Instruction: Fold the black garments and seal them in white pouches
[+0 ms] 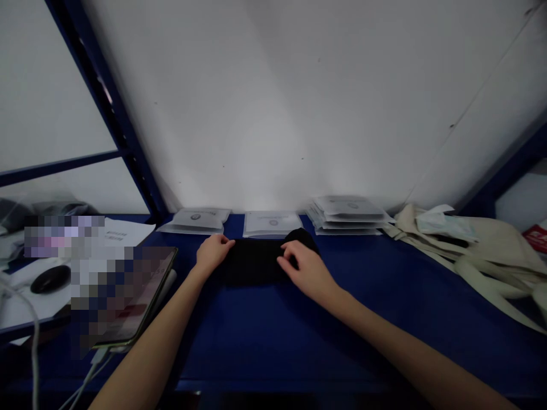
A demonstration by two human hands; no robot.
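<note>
A black cloth item (pixel 256 263), perhaps a folded garment, lies on the blue table (pixel 273 336) in front of me. At its upper left corner, my left hand (pixel 212 252) is closed, thumb and fingertips pinched on the cloth's edge. My right hand (pixel 305 265) is over the right part, its fingers curled round and thumb near the index finger, with black cloth showing between them. A rounded fold of the cloth sticks up behind the right hand. The dark fabric hides its layers and exact kind.
Flat printed plastic packets stand along the wall: a left pile (pixel 195 221), a middle one (pixel 273 222) and a right stack (pixel 352 213). A propped phone (pixel 141 296) with a white cable (pixel 92 370), papers (pixel 128 228) and a black mouse (pixel 51 279) lie left. Beige cloth (pixel 487 273) lies right.
</note>
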